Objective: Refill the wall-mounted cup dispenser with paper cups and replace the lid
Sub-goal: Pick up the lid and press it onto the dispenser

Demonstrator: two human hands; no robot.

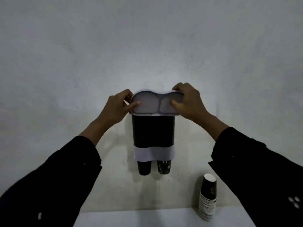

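A double-tube cup dispenser hangs on the wall, dark with a white band near its bottom. Two dark paper cups poke out below it. A grey double-round lid sits at the dispenser's top. My left hand grips the lid's left end, thumb on top. Its right end is held by my right hand, thumb pressing on the lid. Both arms wear black sleeves.
A stack of several paper cups stands upside down on a white surface at the lower right, near my right sleeve. The wall behind is plain and pale.
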